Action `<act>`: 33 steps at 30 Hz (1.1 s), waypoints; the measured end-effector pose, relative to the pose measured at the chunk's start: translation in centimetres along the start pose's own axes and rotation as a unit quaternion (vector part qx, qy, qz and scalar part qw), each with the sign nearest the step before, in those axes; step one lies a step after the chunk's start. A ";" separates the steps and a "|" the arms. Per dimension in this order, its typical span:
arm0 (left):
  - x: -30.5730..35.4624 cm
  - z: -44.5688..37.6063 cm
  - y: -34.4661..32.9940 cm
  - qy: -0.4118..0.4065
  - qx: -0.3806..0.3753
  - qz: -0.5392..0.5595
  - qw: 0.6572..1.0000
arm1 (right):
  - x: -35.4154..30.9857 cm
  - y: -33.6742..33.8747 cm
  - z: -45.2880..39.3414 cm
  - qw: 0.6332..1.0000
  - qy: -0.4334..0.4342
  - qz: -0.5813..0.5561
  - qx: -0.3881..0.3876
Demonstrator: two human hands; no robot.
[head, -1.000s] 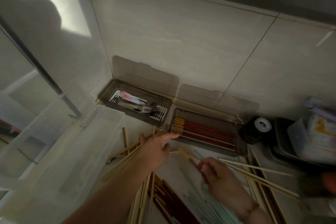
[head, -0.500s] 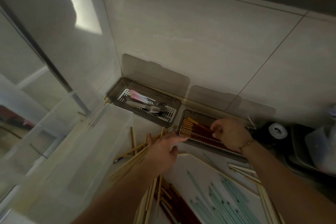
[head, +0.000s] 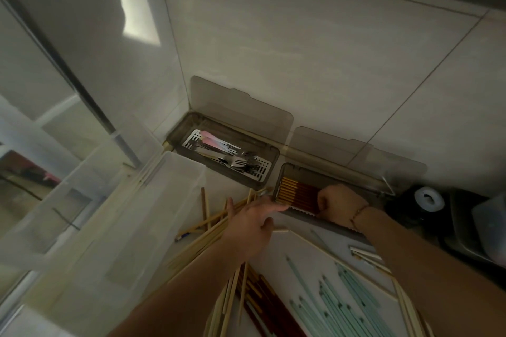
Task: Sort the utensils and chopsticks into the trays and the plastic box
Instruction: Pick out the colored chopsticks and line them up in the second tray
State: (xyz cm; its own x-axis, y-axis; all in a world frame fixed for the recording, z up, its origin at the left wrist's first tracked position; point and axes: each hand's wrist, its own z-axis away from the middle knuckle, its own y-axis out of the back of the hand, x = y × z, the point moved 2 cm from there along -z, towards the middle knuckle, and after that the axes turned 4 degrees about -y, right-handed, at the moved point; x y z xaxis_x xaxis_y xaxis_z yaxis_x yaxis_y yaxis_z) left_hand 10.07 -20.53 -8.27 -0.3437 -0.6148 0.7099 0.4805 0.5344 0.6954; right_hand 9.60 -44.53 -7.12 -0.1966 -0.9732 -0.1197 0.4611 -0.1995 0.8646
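Against the tiled wall, our curled right hand (head: 338, 204) sits in the chopstick tray (head: 301, 172), seemingly pinching the red chopsticks (head: 298, 194) whose length runs leftward from it, while our spread left hand (head: 253, 223) rests nearer the loose wooden chopsticks (head: 210, 224).

Tray chopsticks (head: 297, 194) dark red, yellow tips. Loose chopsticks lower right (head: 353, 306) pale teal. Spoon handles (head: 212, 141) pink. Trays (head: 273, 150) smoky grey. Box (head: 115, 227) frosted clear.
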 end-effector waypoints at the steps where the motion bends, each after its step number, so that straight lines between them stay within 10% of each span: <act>1: 0.0 0.0 0.0 0.000 0.000 0.000 1.000 | 0.3 0.0 -0.1 1.000 -0.007 0.002 0.002; 6: 0.1 0.1 0.2 0.005 -0.008 0.006 1.000 | 0.5 0.6 1.9 0.999 -0.045 -0.017 0.022; 12: 0.6 0.3 0.4 0.011 -0.007 -0.002 1.000 | -4.5 1.7 10.6 0.951 -0.024 -0.166 0.259; 19: 0.7 0.2 0.4 0.019 -0.011 -0.002 1.000 | -12.2 -8.8 16.5 0.984 -0.030 -0.172 0.023; 33: 1.3 0.5 0.5 0.020 -0.015 -0.003 1.000 | -13.1 -11.5 15.2 0.987 -0.133 -0.085 0.002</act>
State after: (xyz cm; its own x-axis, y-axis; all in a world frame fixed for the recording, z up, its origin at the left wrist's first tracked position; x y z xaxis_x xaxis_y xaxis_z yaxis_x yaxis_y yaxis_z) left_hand 9.44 -20.72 -6.92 -0.3141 -0.6413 0.7001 0.5031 0.5130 0.6956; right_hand -6.27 -27.74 -8.08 -0.4913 -0.8609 -0.1320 0.3982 -0.3568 0.8451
